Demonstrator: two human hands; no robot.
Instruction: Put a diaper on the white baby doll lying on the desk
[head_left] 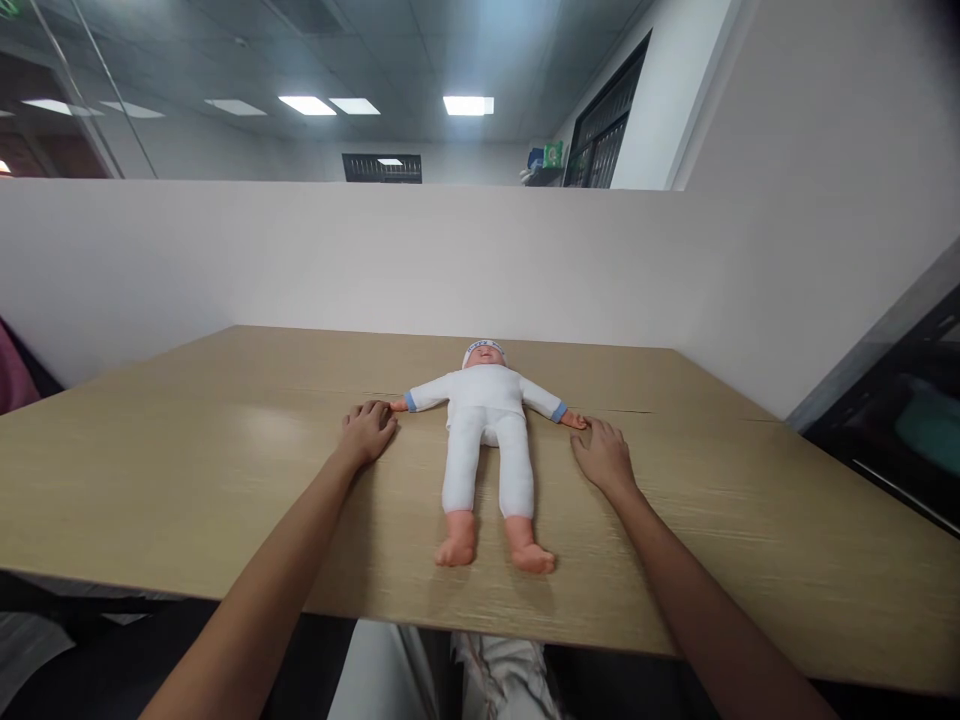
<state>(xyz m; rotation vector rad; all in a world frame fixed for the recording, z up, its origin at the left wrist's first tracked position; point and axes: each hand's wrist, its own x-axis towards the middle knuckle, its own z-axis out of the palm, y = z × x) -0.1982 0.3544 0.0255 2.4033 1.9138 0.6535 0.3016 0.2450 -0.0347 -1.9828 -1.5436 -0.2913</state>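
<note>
A baby doll point(489, 420) lies on its back on the wooden table, arms spread wide and feet towards me. It wears a white long-sleeved top with blue cuffs, white trousers and a white cap point(484, 346) with dark marks on it; its feet are bare. My left hand point(367, 432) rests on the table beside the doll's hand on the left, fingers loosely spread and close to it. On the other side my right hand point(604, 455) lies on the table, its fingertips at the doll's other hand. Neither of my hands appears to grasp anything.
The table point(247, 500) meets a low white partition point(450, 260) at its far side. A dark framed object point(900, 410) stands beyond the right edge. Something pink point(15, 370) shows at the far left. My legs are under the near edge.
</note>
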